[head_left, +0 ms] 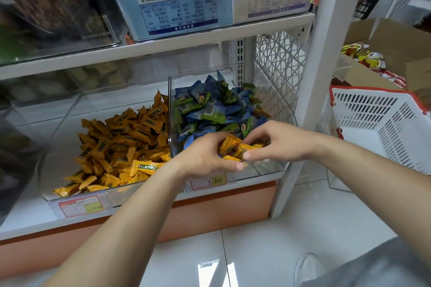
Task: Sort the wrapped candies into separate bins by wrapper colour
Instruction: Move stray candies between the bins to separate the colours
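Both hands are working low over the front edge of the right bin [270,171], where the top is lying open. The shelf board [163,45] is overhanging the rear of both bins, leaving free room only at the front. A clear dividing wall is separating the right bin from the left bin [63,144], just left of the left hand [207,155].

The white upright [311,81] and lattice panel [277,58] are closing off the right side. Beyond them, a white basket [384,123] and a cardboard box [401,51] are standing well apart. A price tag [212,180] is hanging below the hands.

The left hand is curling its fingers round several yellow candies [229,144]. The right hand [279,141] is pinching one of them between thumb and fingertips. Blue and green candies [217,105] are heaping up behind in crinkled foil. A yellow pile [123,142] is filling the left bin. Both bins are looking rigid and transparent.
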Action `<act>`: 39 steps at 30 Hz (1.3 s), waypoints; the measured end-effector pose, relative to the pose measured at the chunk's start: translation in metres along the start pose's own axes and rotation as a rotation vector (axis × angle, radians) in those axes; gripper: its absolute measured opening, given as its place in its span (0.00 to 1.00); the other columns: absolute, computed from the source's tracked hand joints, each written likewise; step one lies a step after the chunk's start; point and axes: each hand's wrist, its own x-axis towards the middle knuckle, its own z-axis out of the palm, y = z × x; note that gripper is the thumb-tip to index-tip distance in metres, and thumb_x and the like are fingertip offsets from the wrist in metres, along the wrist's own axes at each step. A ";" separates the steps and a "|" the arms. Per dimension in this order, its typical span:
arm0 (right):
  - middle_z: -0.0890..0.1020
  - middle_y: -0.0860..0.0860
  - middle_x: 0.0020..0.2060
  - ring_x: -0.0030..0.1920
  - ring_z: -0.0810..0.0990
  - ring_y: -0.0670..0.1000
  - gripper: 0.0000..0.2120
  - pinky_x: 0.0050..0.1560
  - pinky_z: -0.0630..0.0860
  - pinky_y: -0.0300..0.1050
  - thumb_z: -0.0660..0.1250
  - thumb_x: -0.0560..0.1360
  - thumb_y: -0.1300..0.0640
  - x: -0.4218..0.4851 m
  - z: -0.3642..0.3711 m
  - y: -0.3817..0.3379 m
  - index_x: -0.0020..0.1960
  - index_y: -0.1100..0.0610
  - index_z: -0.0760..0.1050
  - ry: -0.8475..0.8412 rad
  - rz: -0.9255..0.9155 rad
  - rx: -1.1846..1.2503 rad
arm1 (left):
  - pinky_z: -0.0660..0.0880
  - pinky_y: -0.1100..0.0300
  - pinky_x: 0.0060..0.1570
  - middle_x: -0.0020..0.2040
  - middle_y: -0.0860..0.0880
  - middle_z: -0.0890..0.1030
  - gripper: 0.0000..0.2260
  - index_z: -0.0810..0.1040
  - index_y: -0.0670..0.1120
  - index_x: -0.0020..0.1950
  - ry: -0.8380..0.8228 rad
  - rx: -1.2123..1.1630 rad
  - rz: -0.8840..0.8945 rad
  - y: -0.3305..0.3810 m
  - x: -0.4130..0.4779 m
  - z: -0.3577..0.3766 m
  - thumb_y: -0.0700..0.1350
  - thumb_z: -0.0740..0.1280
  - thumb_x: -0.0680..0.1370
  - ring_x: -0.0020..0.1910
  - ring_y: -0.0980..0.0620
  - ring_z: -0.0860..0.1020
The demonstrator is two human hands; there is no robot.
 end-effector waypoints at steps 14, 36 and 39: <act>0.85 0.52 0.36 0.36 0.85 0.49 0.08 0.38 0.83 0.45 0.63 0.82 0.56 -0.006 0.004 -0.016 0.46 0.55 0.79 0.380 0.063 0.319 | 0.79 0.61 0.41 0.44 0.52 0.84 0.04 0.79 0.53 0.51 0.446 -0.224 0.038 0.006 -0.005 -0.012 0.48 0.72 0.78 0.40 0.53 0.84; 0.85 0.58 0.44 0.45 0.85 0.57 0.13 0.44 0.83 0.52 0.60 0.80 0.54 0.060 0.052 -0.144 0.44 0.56 0.80 0.384 -0.064 0.845 | 0.79 0.36 0.48 0.41 0.49 0.81 0.18 0.73 0.53 0.45 1.067 -0.400 -0.135 0.006 -0.055 -0.065 0.67 0.62 0.72 0.44 0.44 0.82; 0.85 0.56 0.42 0.47 0.84 0.57 0.12 0.52 0.82 0.58 0.61 0.79 0.54 0.075 0.060 -0.158 0.42 0.56 0.81 0.341 -0.064 0.681 | 0.80 0.38 0.48 0.39 0.50 0.81 0.16 0.76 0.52 0.45 1.104 -0.396 -0.201 -0.013 -0.067 -0.084 0.64 0.65 0.72 0.42 0.45 0.82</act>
